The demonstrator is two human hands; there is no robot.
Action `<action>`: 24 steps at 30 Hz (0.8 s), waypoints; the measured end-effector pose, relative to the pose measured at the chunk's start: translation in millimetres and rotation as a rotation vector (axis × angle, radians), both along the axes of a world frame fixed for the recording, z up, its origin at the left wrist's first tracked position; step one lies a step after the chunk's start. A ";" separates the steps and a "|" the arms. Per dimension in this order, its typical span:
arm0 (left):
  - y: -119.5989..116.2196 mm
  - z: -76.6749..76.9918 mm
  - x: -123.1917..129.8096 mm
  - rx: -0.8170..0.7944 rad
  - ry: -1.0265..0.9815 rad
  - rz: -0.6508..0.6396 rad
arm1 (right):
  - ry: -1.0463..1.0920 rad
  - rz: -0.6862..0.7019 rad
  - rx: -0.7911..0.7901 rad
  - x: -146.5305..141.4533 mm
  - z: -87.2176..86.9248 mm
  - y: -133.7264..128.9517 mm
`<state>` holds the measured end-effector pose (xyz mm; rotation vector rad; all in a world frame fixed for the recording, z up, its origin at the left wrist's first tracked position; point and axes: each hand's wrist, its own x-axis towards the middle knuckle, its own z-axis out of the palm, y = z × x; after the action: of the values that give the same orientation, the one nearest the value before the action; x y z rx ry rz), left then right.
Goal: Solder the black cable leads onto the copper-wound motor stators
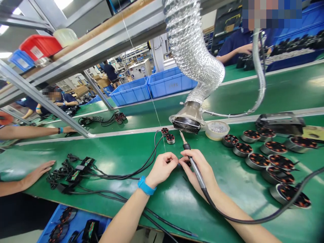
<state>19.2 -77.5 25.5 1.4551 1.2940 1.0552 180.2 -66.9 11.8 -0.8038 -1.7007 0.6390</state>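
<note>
My left hand (162,167), with a blue wristband, pinches a small dark part together with my right hand (199,168) over the green bench (177,199). The part is mostly hidden between the fingers. My right hand also holds a soldering iron (188,153), its tip pointing up toward the fume-extractor nozzle (187,122). The iron's black cable (253,219) trails off to the right. Two small motor stators (167,135) lie just beyond my hands.
Several round motor stators (268,157) lie on the right, near a white cup of solder bits (217,129). Black cables and circuit boards (78,172) lie at left by another person's hand (37,172). Blue bins (152,86) stand behind; a silver duct (192,50) hangs overhead.
</note>
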 end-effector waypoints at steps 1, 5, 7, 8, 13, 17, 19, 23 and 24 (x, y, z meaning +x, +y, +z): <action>1.5 -1.5 0.8 0.006 0.005 0.029 | -0.003 -0.019 0.001 0.5 0.5 -0.1; 9.7 -4.2 0.6 0.024 0.018 0.122 | 0.053 -0.132 -0.122 7.4 5.9 1.4; 13.3 -5.5 0.0 0.026 0.022 0.129 | 0.100 -0.154 -0.207 12.7 7.9 2.9; 14.6 -6.5 -0.1 0.026 0.024 0.124 | 0.126 -0.157 -0.232 15.3 8.2 3.6; 17.9 -10.9 -0.1 0.013 0.046 0.102 | 0.190 -0.165 -0.182 23.4 4.2 4.0; 19.2 -11.1 0.4 -0.001 0.052 0.089 | 0.168 -0.146 -0.138 23.1 1.9 2.7; 19.5 -10.3 0.8 -0.005 0.047 0.084 | 0.152 -0.129 -0.136 22.1 1.7 2.8; 19.4 -9.2 1.4 -0.007 0.046 0.087 | 0.129 -0.111 -0.144 20.8 1.5 3.8; 19.3 -9.2 1.4 -0.006 0.047 0.088 | 0.129 -0.106 -0.147 20.6 1.5 3.9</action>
<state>20.6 -58.1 16.3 1.4370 1.4051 1.0791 200.8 -63.0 13.4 -0.9303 -1.4969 0.7329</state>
